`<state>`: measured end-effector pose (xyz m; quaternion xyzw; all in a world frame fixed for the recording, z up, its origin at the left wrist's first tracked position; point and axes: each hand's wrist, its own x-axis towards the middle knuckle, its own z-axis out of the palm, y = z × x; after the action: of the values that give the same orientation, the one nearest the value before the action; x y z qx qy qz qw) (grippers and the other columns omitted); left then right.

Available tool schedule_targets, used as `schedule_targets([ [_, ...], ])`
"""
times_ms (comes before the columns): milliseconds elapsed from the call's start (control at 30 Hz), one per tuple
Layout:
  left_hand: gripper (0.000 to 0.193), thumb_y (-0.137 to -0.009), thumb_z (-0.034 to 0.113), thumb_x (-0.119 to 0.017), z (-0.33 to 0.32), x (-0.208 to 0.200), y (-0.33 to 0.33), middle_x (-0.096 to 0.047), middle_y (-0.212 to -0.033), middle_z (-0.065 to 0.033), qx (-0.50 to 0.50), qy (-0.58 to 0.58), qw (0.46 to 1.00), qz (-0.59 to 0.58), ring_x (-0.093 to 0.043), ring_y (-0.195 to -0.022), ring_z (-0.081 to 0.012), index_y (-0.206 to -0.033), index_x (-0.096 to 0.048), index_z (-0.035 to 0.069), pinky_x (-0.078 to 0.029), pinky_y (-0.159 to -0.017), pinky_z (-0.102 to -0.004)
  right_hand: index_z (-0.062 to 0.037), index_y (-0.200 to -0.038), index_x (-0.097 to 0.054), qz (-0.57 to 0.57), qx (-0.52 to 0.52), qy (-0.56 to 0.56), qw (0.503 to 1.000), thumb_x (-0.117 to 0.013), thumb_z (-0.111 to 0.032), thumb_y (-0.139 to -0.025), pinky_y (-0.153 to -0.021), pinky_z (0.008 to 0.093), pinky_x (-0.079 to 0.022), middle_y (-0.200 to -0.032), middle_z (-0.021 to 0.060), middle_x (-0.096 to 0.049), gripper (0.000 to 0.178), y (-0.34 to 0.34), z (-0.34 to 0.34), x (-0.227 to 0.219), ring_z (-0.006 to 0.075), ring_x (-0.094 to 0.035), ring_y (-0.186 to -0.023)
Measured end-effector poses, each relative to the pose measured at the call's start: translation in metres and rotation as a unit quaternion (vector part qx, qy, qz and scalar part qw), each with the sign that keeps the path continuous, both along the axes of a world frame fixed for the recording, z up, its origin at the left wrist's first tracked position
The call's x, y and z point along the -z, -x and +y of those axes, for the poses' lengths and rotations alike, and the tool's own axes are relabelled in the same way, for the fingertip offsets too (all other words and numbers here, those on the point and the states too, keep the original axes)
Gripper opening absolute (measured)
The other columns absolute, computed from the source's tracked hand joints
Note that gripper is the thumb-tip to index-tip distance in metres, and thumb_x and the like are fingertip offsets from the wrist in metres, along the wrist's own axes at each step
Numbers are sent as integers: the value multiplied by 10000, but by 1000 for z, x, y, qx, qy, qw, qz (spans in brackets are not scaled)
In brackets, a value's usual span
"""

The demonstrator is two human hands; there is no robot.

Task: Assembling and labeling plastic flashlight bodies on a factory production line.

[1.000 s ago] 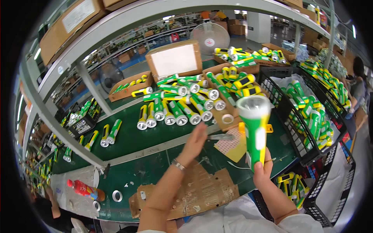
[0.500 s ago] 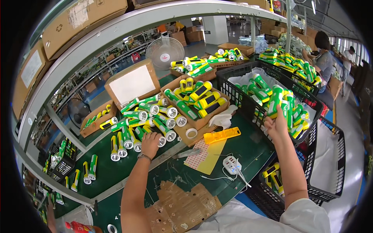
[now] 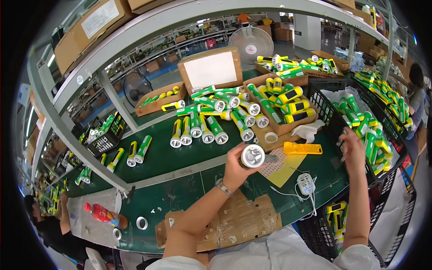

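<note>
Left hand (image 3: 237, 173): fingers wrapped round one flashlight (image 3: 253, 156), over the desk (image 3: 148, 204). Right hand (image 3: 354, 147), right edge: fingers curled, contents unclear. Crate (image 3: 328, 119) well filled; loose flashlights (image 3: 216, 124) remain toward far edge.

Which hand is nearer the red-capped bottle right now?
Left. The left hand, holding a flashlight, is to the right of the bottle and farther forward; the right hand is much farther right, near a black crate.
</note>
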<state>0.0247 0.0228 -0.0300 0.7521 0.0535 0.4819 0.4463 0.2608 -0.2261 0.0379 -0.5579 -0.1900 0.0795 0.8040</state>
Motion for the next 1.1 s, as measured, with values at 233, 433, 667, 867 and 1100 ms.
schedule_targets([
  [233, 766, -560, 76, -833, -20, -14, 31, -542, -1136, -140, -4, -126, 991, 47, -542, -1042, -211, -1188, -396, 31, -450, -886, -343, -23, -1007, -601, -256, -268, 387, 845, -643, -220, -777, -672, 314, -496, -889, 132, -619, 306, 135, 54, 52, 241, -629, -762],
  [433, 783, -548, 123, -848, -40, -37, 51, -544, -1093, -155, -12, -211, 974, 78, -555, -978, -202, -1151, -362, 7, -443, -860, -331, -60, -861, -573, -391, -125, 537, 736, -655, -275, -741, -634, 383, -493, -864, 102, -563, 260, 144, 70, 101, 290, -607, -763],
  [667, 497, -901, 104, -413, -32, -36, 40, -459, -1178, -107, 247, 465, 850, 35, -496, -1016, -217, -1349, -198, 121, -410, -900, -367, 31, -893, -595, -146, -294, 286, 900, -583, -121, -830, -631, 257, -465, -729, 71, -625, 165, 148, 63, 73, 146, -598, -670],
  [867, 436, -929, 220, -439, -40, -30, 31, -468, -1175, -99, 302, 445, 840, 70, -506, -1018, -207, -1321, -264, 139, -411, -903, -367, 45, -859, -606, -137, -233, 265, 926, -617, -50, -806, -599, 197, -452, -732, 48, -618, 110, 158, 55, 33, 81, -573, -654],
  [1100, 316, -918, 265, -476, -51, -23, 22, -523, -1044, -60, 292, 479, 826, 60, -548, -897, -143, -1178, -362, 126, -496, -739, -309, -35, -706, -599, -354, -97, 294, 882, -653, -194, -732, -525, 352, -454, -646, 91, -597, 170, 171, 55, 14, 258, -584, -593],
])
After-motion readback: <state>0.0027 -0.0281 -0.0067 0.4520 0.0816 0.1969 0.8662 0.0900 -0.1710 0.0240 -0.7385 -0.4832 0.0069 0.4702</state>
